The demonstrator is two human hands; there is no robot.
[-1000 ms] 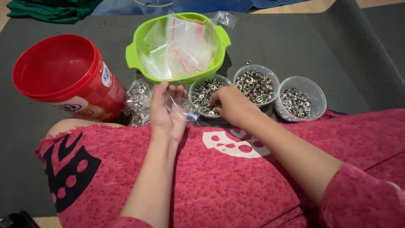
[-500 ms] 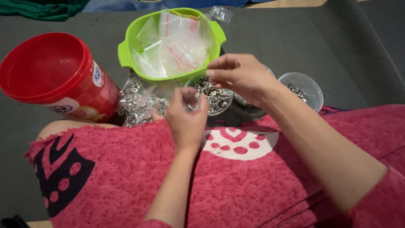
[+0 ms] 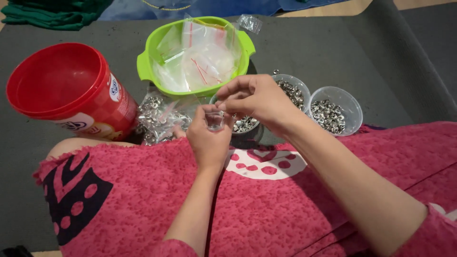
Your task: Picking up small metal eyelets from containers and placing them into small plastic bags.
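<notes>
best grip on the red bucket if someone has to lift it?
Probably the rim. The red bucket stands tilted beside the green bowl, mouth open and apparently empty, so fingers can hook over the near rim from above-left. The right side is crowded by filled bags and the left hand.

red plastic tub (image 3: 62,88), green cloth (image 3: 47,12), grey mat (image 3: 357,52), pink towel (image 3: 285,200)

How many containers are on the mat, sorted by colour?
Red plastic bucket: 1
Green plastic bowl holding clear bags: 1
Clear plastic cups of small metal pieces: 3, one mostly hidden behind the hands
Total: 5
</notes>
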